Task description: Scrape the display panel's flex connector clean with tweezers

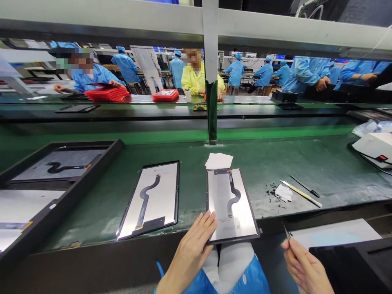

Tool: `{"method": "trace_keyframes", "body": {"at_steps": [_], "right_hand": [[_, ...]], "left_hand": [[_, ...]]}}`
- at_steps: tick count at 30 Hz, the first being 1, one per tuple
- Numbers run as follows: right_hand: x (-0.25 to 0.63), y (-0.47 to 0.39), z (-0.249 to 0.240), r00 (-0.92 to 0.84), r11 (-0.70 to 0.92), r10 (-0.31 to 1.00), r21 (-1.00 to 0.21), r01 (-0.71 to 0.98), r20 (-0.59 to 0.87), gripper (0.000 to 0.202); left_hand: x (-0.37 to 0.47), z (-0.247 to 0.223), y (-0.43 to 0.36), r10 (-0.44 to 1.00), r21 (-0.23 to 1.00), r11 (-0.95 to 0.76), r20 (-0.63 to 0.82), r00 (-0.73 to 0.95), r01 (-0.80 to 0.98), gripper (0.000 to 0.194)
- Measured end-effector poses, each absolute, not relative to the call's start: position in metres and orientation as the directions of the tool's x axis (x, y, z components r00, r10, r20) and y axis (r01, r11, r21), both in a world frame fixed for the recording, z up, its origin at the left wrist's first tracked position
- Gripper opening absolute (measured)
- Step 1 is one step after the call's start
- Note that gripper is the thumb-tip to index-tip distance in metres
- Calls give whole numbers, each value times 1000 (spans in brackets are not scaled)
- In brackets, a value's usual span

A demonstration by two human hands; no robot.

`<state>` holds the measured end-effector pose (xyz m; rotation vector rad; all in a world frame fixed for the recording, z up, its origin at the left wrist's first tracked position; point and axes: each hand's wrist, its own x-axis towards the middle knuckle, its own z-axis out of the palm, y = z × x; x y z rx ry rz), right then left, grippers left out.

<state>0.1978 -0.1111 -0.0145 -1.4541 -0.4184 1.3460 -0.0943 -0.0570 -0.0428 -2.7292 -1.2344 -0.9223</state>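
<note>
A display panel (220,204) with a silvery back and a dark curved flex cable (235,194) lies before me, its near edge jutting over the bench's front edge. My left hand (194,245) rests its outstretched fingertips on the panel's lower left side. My right hand (306,265) is closed around metal tweezers (286,232), whose tips point up and away from me, to the right of the panel and apart from it. To the left lies a second display panel (162,192), also with a curved cable. White paper cards (219,160) touch the first panel's far edge.
A black tray (118,148) with more panels stands at the left. On the right are small white labels (284,192), dark scraps, a yellow-handled blade (301,194) and a black pen-like tool (306,187). A post (212,110) rises behind; co-workers sit beyond.
</note>
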Motion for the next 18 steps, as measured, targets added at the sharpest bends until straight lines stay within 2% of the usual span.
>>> {"method": "trace_keyframes", "body": {"at_steps": [18], "right_hand": [[219, -111, -2, 405, -346, 758, -841, -416, -512, 54]], "left_hand": [[-95, -46, -56, 671, 235, -705, 528, 521, 670, 58]]}}
